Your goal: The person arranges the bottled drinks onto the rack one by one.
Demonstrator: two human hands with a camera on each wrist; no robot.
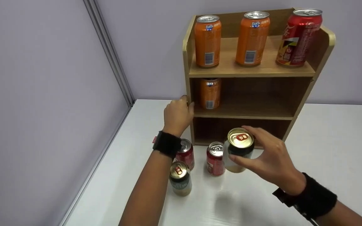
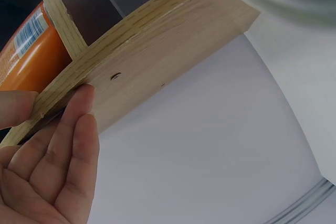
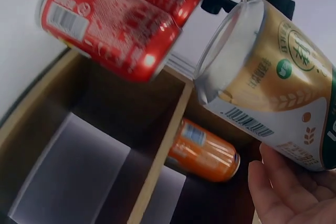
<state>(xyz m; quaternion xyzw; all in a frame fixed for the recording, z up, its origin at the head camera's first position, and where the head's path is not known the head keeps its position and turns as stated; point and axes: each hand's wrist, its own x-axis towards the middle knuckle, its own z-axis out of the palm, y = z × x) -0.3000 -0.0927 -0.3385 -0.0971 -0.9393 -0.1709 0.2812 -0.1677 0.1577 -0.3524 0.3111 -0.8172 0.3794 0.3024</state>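
My right hand [image 1: 272, 157] grips a gold-and-dark-green beer can [image 1: 240, 142] in front of the bottom shelf, above the table. In the right wrist view, the can's [image 3: 283, 82] silver base and barcode face the camera, with fingertips [image 3: 268, 177] on its side. At the wooden shelf's [image 1: 251, 75] left side panel, my left hand [image 1: 178, 114] pinches the front edge. Its thumb [image 2: 18, 107] lies on the inner side and its fingers [image 2: 79, 129] on the outer face, as the left wrist view shows.
Two orange Fanta cans [image 1: 207, 40] and a red can [image 1: 300, 37] stand on the top shelf. Another orange can [image 1: 211, 94] is in the middle compartment. On the white table [image 1: 331, 150] stand two red cans [image 1: 215, 158] and a second beer can [image 1: 181, 180] beside my left forearm.
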